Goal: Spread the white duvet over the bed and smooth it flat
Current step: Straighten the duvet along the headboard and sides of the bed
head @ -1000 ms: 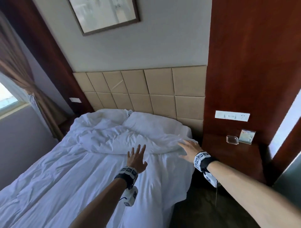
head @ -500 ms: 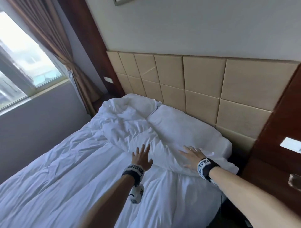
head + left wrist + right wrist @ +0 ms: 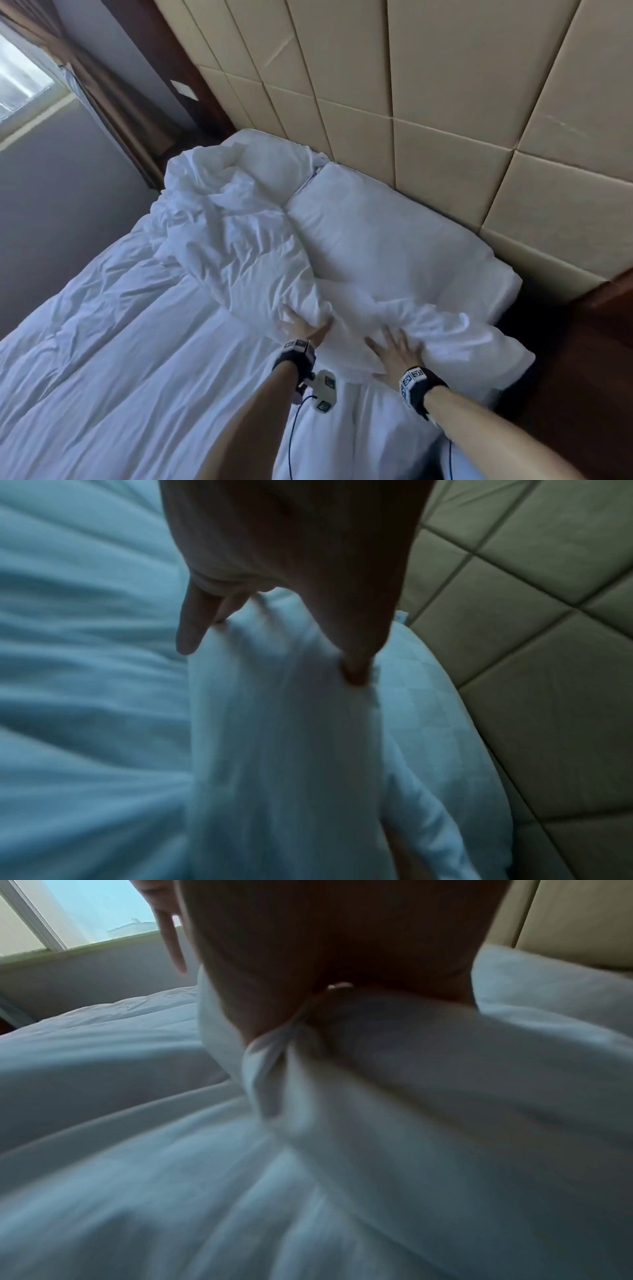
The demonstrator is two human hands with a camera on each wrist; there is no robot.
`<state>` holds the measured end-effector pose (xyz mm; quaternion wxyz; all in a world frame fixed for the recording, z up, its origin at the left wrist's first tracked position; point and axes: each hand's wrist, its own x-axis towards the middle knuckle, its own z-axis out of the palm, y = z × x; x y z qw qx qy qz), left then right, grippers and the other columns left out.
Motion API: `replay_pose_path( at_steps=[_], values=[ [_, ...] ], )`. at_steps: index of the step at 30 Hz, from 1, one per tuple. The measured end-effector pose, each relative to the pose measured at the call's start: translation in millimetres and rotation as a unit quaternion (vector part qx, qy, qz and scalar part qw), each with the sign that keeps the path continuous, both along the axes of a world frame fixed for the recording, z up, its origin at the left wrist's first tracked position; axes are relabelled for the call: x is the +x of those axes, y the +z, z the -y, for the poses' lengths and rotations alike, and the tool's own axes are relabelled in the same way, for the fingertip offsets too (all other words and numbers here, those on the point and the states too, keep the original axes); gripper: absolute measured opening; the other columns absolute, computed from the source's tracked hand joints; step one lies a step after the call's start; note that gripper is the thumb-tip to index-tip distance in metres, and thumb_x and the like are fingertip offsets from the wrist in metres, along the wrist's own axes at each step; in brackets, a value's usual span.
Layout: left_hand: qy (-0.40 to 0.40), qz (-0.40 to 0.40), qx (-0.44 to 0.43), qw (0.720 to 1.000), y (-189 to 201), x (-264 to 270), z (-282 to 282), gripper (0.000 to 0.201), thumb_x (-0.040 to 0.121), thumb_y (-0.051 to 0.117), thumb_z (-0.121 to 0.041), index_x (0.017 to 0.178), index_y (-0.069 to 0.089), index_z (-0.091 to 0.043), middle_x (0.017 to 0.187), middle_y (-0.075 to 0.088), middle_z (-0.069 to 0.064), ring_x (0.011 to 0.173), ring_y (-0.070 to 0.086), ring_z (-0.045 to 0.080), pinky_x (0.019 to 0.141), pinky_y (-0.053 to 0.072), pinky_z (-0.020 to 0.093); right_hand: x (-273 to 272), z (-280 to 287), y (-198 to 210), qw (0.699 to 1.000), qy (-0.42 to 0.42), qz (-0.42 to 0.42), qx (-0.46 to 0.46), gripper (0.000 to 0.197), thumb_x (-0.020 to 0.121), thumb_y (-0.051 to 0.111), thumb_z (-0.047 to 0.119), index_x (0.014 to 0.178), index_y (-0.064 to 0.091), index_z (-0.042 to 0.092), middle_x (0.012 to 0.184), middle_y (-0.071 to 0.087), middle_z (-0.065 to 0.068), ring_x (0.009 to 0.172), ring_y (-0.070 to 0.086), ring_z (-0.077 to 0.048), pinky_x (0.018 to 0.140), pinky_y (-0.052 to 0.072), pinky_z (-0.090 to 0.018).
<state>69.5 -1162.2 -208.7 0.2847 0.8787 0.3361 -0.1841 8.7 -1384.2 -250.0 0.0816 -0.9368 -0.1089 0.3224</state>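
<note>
The white duvet [image 3: 239, 246] covers the bed, and its top part lies folded back in a crumpled heap by the pillows. My left hand [image 3: 303, 329] reaches into the near edge of that heap. In the left wrist view the left hand [image 3: 274, 653] pinches a fold of the duvet [image 3: 281, 750] between thumb and fingers. My right hand [image 3: 394, 349] lies a little to the right on the same fold. Seen from the right wrist, the right hand [image 3: 308, 1001] grips gathered duvet cloth [image 3: 411, 1096]. The fingertips of both hands are hidden in the fabric.
A white pillow [image 3: 394, 233] lies against the beige padded headboard [image 3: 445, 120], with another under the heap. A window [image 3: 20, 85] and brown curtain [image 3: 113, 102] are at the far left. Dark wooden furniture [image 3: 599, 342] stands close to the bed's right side.
I have leaned in toward the headboard. Both hands went from lying flat with spread fingers on the duvet to taking hold of its folded edge.
</note>
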Motion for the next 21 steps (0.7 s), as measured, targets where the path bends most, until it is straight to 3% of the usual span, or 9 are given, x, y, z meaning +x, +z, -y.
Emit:
replay_pose_path(
  at_steps=[3,5,8,10,13,14,16,18,21],
  values=[
    [-0.001,-0.038,-0.018,0.999,-20.5,18.5,6.7,0.060,0.093,0.058,-0.017,0.145,0.032,-0.003,0.141,0.047,0.024,0.126,0.051,0.037,0.104,0.044,0.041,24.0,4.9,7.4,0.999,0.020,0.011,0.049,0.055,0.095,0.055,0.019,0.145,0.039,0.036,0.136,0.057,-0.012,0.119,0.059,-0.036,0.095,0.052,-0.047],
    [-0.044,-0.004,-0.010,0.999,-0.4,37.8,23.1,0.033,0.084,0.053,-0.006,0.116,0.051,0.001,0.119,0.060,0.023,0.112,0.058,0.038,0.095,0.050,0.043,54.6,25.1,46.3,0.996,0.002,0.013,0.087,0.062,0.091,0.047,0.005,0.142,0.046,0.039,0.116,0.069,-0.014,0.106,0.067,-0.036,0.087,0.056,-0.042],
    [-0.040,0.088,-0.104,0.990,71.6,123.9,66.2,0.035,0.078,0.051,-0.008,0.112,0.056,0.000,0.111,0.062,0.009,0.104,0.061,0.030,0.089,0.053,0.039,133.4,91.7,133.9,0.985,-0.064,0.086,0.138,0.054,0.088,0.046,0.003,0.131,0.060,0.034,0.110,0.072,-0.012,0.099,0.069,-0.035,0.081,0.057,-0.040],
    [0.017,0.182,-0.175,0.967,126.0,207.5,96.0,0.033,0.080,0.050,-0.010,0.111,0.057,-0.001,0.108,0.061,0.012,0.098,0.060,0.032,0.084,0.054,0.038,196.0,138.4,197.1,0.976,-0.080,0.134,0.153,0.038,0.091,0.048,0.010,0.117,0.067,0.028,0.109,0.071,-0.011,0.098,0.069,-0.035,0.083,0.057,-0.042],
    [0.015,0.231,-0.203,0.951,219.2,270.7,133.7,0.037,0.084,0.046,-0.011,0.120,0.053,-0.004,0.104,0.058,0.012,0.089,0.055,0.026,0.083,0.052,0.039,268.3,167.1,258.8,0.959,-0.123,0.205,0.152,0.015,0.087,0.054,0.022,0.077,0.060,0.031,0.085,0.071,-0.004,0.083,0.070,-0.031,0.073,0.056,-0.037],
    [-0.012,0.237,-0.231,0.944,240.5,269.8,144.6,0.029,0.089,0.045,-0.009,0.117,0.051,-0.011,0.102,0.054,0.008,0.088,0.050,0.021,0.081,0.049,0.035,287.0,171.7,265.0,0.948,-0.159,0.230,0.154,0.015,0.085,0.055,0.021,0.071,0.057,0.027,0.078,0.068,-0.002,0.078,0.069,-0.030,0.070,0.055,-0.036],
    [-0.106,0.242,-0.243,0.933,250.9,253.5,149.7,0.048,0.101,0.045,-0.014,0.147,0.031,-0.019,0.133,0.044,0.004,0.111,0.043,0.015,0.096,0.040,0.036,309.9,183.4,259.1,0.930,-0.236,0.256,0.121,0.013,0.086,0.054,0.016,0.078,0.063,0.021,0.083,0.068,-0.007,0.081,0.068,-0.031,0.069,0.051,-0.035],
    [-0.220,0.215,-0.152,0.939,231.5,217.6,141.6,0.071,0.105,0.046,-0.020,0.160,0.002,-0.017,0.159,0.022,0.002,0.139,0.029,0.016,0.114,0.026,0.037,313.6,199.8,228.6,0.930,-0.258,0.261,0.029,0.015,0.089,0.052,0.012,0.095,0.065,0.018,0.094,0.067,-0.011,0.087,0.066,-0.033,0.073,0.049,-0.038],
    [-0.284,0.110,-0.028,0.952,184.6,142.3,121.1,0.077,0.102,0.052,-0.025,0.160,0.002,-0.018,0.164,0.019,0.009,0.148,0.026,0.026,0.117,0.027,0.041,286.0,206.3,163.2,0.955,-0.189,0.228,-0.003,0.018,0.090,0.051,0.020,0.108,0.055,0.023,0.111,0.059,-0.012,0.097,0.061,-0.036,0.084,0.048,-0.046]
  ],
)
